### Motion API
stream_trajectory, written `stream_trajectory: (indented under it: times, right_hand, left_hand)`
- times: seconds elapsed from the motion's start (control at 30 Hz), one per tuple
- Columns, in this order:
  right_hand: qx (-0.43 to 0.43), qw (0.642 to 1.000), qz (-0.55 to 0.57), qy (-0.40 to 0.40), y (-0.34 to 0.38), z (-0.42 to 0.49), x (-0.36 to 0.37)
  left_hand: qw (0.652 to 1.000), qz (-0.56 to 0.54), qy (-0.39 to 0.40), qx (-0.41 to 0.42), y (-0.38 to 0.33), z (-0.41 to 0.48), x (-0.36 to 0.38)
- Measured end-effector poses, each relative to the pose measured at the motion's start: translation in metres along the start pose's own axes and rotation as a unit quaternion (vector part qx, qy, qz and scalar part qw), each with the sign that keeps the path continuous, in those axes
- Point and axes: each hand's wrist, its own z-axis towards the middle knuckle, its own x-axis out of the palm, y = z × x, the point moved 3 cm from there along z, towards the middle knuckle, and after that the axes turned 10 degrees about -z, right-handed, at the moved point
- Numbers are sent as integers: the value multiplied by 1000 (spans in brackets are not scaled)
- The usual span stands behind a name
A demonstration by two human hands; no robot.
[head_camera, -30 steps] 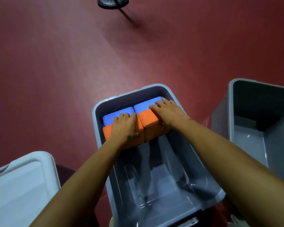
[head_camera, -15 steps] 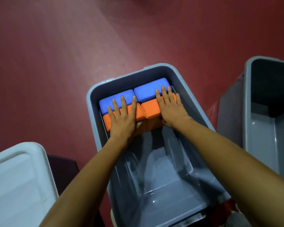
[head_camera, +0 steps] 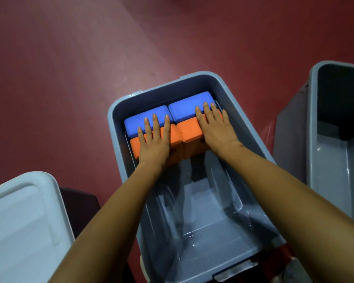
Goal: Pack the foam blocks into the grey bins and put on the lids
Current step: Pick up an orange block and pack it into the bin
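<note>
My left hand (head_camera: 153, 144) lies flat, fingers straight and a little spread, pressing on the left orange block (head_camera: 135, 147), fingertips reaching the left blue block (head_camera: 137, 122); my right hand (head_camera: 218, 130) lies flat too, fingers straight, on the right orange block (head_camera: 189, 130) and the right blue block (head_camera: 185, 106); neither hand holds anything; all four foam blocks sit tight together at the far end of the middle grey bin (head_camera: 208, 221); a second grey bin (head_camera: 335, 180) stands just to the right; a pale lid (head_camera: 18, 211) lies near left, on the red floor (head_camera: 90, 58).
</note>
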Motion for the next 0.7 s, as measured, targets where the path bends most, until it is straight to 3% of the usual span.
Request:
stream_trajectory:
  times: [0.17, 0.37, 0.7]
  right_hand:
    - [-7, 999, -46, -3, 9, -4, -22]
    - [-30, 999, -9, 9, 26, -43, -69]
    - [36, 999, 18, 33, -37, -161, -191]
  left_hand:
    - [999, 23, 36, -17, -8, 0, -20]
    - [996, -14, 86, -7, -37, -19, -74]
    - [988, -20, 52, 143, -137, -103, -219]
